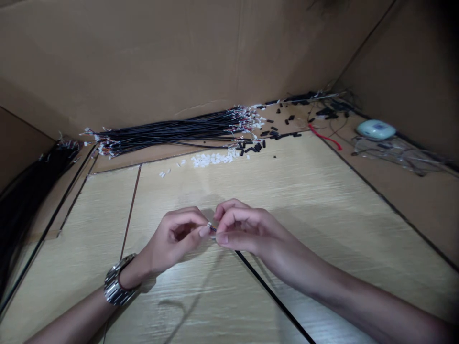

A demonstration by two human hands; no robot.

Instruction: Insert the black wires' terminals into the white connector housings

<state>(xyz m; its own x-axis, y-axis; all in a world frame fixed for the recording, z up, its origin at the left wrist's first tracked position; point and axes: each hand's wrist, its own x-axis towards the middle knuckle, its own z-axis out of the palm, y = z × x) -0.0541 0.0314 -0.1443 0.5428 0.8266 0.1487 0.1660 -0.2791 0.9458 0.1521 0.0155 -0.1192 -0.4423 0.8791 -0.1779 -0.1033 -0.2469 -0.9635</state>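
thin black insulated cable point(272, 294) — runs diagonally from frame centre down to lower right edge, lifted off the pale wood tabletop at its upper end | tiny white plastic connector point(209, 224) — at the cable's upper tip, frame centre, pinched between fingertips, detail too small to tell

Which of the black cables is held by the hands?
The single cable running across the table to both hands; the others lie bundled by the cardboard wall.
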